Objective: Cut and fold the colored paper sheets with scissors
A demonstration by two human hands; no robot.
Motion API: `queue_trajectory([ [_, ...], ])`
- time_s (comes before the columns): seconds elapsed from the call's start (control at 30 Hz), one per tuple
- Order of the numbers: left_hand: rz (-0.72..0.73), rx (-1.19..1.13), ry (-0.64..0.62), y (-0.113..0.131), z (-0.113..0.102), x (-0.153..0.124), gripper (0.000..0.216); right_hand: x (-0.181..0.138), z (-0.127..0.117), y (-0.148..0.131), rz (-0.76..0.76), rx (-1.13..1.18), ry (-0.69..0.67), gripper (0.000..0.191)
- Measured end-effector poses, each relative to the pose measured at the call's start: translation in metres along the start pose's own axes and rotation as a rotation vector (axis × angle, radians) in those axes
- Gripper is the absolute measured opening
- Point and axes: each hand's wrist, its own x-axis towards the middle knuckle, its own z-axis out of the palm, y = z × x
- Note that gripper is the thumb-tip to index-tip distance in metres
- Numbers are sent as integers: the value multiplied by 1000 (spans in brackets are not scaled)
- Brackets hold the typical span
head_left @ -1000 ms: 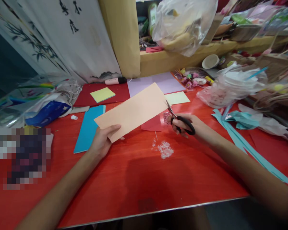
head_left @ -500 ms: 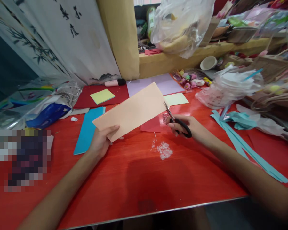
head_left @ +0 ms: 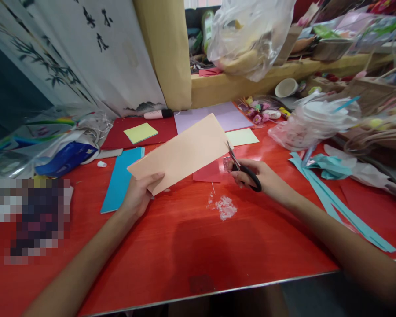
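My left hand grips the near left corner of a peach sheet of paper, held tilted above the red table. My right hand is closed through the black handles of a pair of scissors. The blades touch the sheet's right edge. A red paper piece lies under the sheet's right end. Small white scraps lie on the table between my hands.
A blue sheet, a yellow pad, a lilac sheet and a pale yellow sheet lie behind. Teal paper strips trail at right. Plastic bags and clutter crowd the right and back; a blue packet lies at left.
My right hand has slid the scissors left, bringing the blades up to the sheet's right edge. The left hand and paper have barely moved.
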Motion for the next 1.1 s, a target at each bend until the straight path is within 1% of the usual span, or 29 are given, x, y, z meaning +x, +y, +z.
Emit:
queue_trajectory([
  [0.2,-1,7,-7,3,1,-1,38,0,0,0,22,-12,8,25],
  [0.47,5,17,13,3,0,0,43,1,0,1,11,-32,13,26],
  [0.7,19,9,-5,4,0,0,41,1,0,1,24,-29,19,26],
  [0.9,16,21,11,3,1,0,42,2,0,3,23,-45,35,28],
  [1.1,31,29,1,3,1,0,39,2,0,6,1,-39,26,25],
])
